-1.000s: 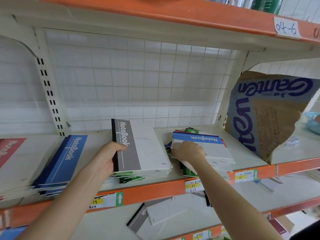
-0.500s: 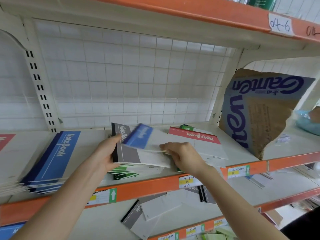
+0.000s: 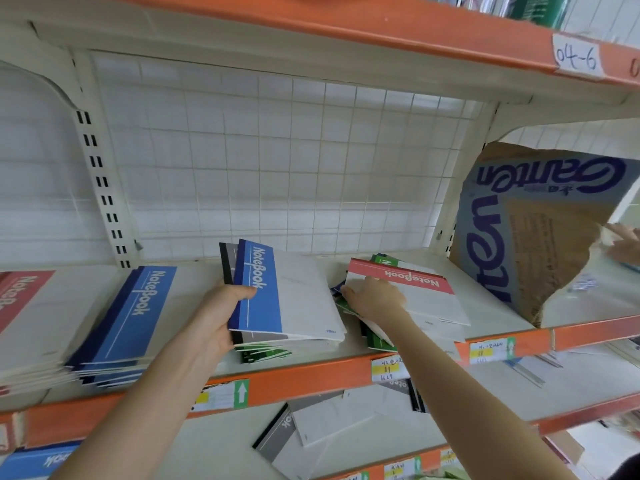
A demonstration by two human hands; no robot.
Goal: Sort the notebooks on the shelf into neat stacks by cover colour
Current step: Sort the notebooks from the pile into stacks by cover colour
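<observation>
- Left hand [image 3: 214,323]: clamped on the blue notebook [image 3: 263,292], thumb on the cover and fingers underneath. A grey notebook [image 3: 227,261] lies directly below it, with green notebooks [image 3: 263,353] lower in the same middle pile.
- Right hand [image 3: 375,299]: laid on the red notebook [image 3: 408,289], which tops the mixed pile [image 3: 379,339] to the right. The fingers bend over its left edge; whether they pinch it cannot be told.
- Blue stack [image 3: 128,323]: on the shelf [image 3: 311,381] left of the left hand, near but apart, its lower copies fanned out. A red stack [image 3: 17,299] sits at the far left.
- Step in hand, by judgement: move the 1 blue notebook onto the blue stack.
- Advice: lift the blue cover alone and check the grey one does not ride along.
- Advice: set it down with its blue band matching the stack's, then square the fanned edges.
- Risk: the mixed pile juts over the near shelf edge, so keep steady weight on it.
</observation>
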